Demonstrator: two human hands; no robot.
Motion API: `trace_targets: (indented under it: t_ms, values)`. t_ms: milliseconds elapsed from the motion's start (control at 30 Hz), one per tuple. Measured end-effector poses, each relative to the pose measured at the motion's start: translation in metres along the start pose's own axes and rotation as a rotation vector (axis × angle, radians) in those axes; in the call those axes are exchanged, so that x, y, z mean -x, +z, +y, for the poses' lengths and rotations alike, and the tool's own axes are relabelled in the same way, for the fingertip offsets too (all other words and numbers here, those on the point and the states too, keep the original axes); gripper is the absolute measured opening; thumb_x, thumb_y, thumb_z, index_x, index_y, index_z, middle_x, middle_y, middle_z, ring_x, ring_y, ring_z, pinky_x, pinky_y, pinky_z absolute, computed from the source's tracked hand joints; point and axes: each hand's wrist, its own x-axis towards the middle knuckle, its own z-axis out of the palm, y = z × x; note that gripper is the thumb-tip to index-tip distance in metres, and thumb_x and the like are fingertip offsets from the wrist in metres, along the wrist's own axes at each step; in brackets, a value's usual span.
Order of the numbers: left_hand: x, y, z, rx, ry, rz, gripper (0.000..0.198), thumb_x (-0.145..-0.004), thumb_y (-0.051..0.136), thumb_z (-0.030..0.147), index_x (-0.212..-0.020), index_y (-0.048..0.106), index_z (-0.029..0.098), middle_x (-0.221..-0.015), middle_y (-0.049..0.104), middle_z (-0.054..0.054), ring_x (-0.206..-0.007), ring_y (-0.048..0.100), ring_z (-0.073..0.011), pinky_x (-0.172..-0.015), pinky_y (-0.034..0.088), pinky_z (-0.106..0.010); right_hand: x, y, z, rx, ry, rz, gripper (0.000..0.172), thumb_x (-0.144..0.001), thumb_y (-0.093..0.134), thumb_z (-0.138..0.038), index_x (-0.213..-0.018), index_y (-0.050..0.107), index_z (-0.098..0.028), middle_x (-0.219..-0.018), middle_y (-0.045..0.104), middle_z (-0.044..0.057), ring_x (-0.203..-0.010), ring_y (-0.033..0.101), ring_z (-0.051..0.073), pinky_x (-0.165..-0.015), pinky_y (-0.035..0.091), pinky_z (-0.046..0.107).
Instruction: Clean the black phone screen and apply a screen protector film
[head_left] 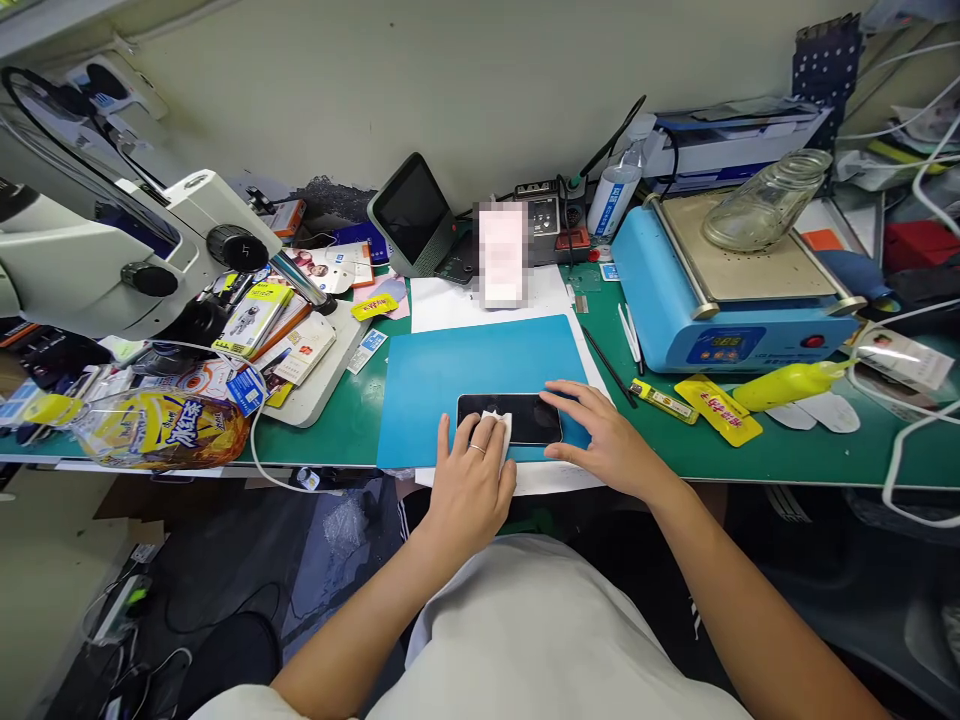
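A black phone [525, 415] lies screen up on a blue mat [465, 375] near the front edge of the green bench. My left hand [471, 480] presses a small white wipe [496, 422] onto the left part of the screen, fingers together on the cloth. My right hand [604, 440] grips the phone's right end, thumb at the near edge and fingers over the far edge.
A microscope [112, 255] stands at the left over a clutter of packets and a snack bag [161, 425]. A blue heating machine [720, 290] with a glass jar [765, 200] on it sits at the right. A yellow bottle [787, 385], tweezers [630, 335] and cables lie nearby.
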Motion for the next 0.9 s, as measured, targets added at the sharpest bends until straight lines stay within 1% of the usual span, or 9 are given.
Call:
trace_targets:
  t_ms: [100,167,300,367,433,567,633,700,900]
  values:
    - [-0.011,0.003,-0.002,0.008,-0.011,0.016,0.043,-0.104,0.042,0.024,-0.146,0.047,0.016,-0.142,0.059,-0.010,-0.136,0.047,-0.0303,-0.121,0.026,-0.065,0.000,0.000,0.000,0.001,0.003,-0.001,0.071,-0.088,0.061,-0.068,-0.147,0.055,-0.028,-0.151,0.054,0.013,-0.140,0.049,0.035,-0.116,0.042,0.058]
    - [-0.013,0.003,-0.003,0.018,-0.020,0.018,0.042,-0.102,0.041,0.021,-0.144,0.048,0.017,-0.141,0.060,-0.010,-0.136,0.047,-0.0296,-0.122,0.024,-0.065,0.001,0.001,0.000,0.003,0.005,0.000,0.072,-0.088,0.061,-0.068,-0.148,0.053,-0.028,-0.151,0.054,0.013,-0.141,0.048,0.035,-0.116,0.042,0.058]
    - [0.001,0.000,-0.003,0.052,-0.036,-0.009,0.042,-0.099,0.040,0.015,-0.140,0.050,0.016,-0.141,0.060,-0.010,-0.136,0.047,-0.0292,-0.123,0.022,-0.065,0.001,0.001,0.000,-0.001,0.011,0.002,0.075,-0.089,0.061,-0.067,-0.152,0.048,-0.030,-0.152,0.053,0.012,-0.142,0.048,0.035,-0.116,0.042,0.057]
    - [0.007,-0.001,-0.003,0.061,-0.037,-0.022,0.041,-0.101,0.040,0.019,-0.141,0.050,0.016,-0.143,0.059,-0.010,-0.138,0.046,-0.0296,-0.123,0.021,-0.065,0.001,0.001,0.000,-0.005,0.016,0.004,0.077,-0.088,0.061,-0.068,-0.153,0.045,-0.030,-0.153,0.053,0.012,-0.142,0.048,0.035,-0.115,0.042,0.057]
    - [0.006,0.000,-0.005,0.059,-0.035,-0.022,0.042,-0.104,0.042,0.029,-0.144,0.048,0.017,-0.146,0.057,-0.010,-0.140,0.044,-0.0310,-0.123,0.020,-0.066,0.001,0.001,0.001,-0.008,0.019,0.009,0.079,-0.088,0.060,-0.069,-0.154,0.043,-0.029,-0.153,0.053,0.013,-0.142,0.048,0.035,-0.115,0.042,0.057]
    - [-0.016,0.004,-0.010,0.066,-0.024,-0.015,0.052,-0.104,0.045,0.048,-0.146,0.047,0.017,-0.150,0.055,-0.012,-0.143,0.041,-0.0345,-0.123,0.017,-0.068,0.000,0.002,0.001,-0.020,0.021,0.018,0.082,-0.089,0.057,-0.071,-0.156,0.041,-0.026,-0.153,0.053,0.015,-0.142,0.048,0.035,-0.115,0.043,0.055]
    - [-0.024,0.004,-0.011,0.081,-0.012,-0.015,0.053,-0.104,0.045,0.050,-0.145,0.048,0.017,-0.149,0.055,-0.012,-0.142,0.042,-0.0346,-0.123,0.016,-0.067,0.000,0.001,0.000,-0.021,0.026,0.019,0.082,-0.089,0.057,-0.071,-0.156,0.041,-0.026,-0.152,0.053,0.015,-0.141,0.049,0.035,-0.115,0.043,0.055]
    - [-0.025,0.003,-0.011,0.091,0.001,-0.012,0.053,-0.103,0.047,0.049,-0.145,0.048,0.016,-0.148,0.056,-0.013,-0.140,0.044,-0.0339,-0.124,0.017,-0.067,0.001,0.001,-0.001,-0.019,0.029,0.021,0.082,-0.088,0.057,-0.071,-0.156,0.041,-0.026,-0.152,0.053,0.015,-0.141,0.049,0.035,-0.114,0.043,0.055]
    - [-0.006,0.000,-0.006,0.097,0.023,-0.014,0.055,-0.102,0.049,0.047,-0.147,0.047,0.015,-0.150,0.055,-0.013,-0.139,0.045,-0.0334,-0.123,0.018,-0.067,0.001,0.001,-0.001,-0.019,0.025,0.021,0.082,-0.089,0.057,-0.071,-0.156,0.040,-0.028,-0.153,0.053,0.014,-0.142,0.048,0.036,-0.114,0.044,0.057]
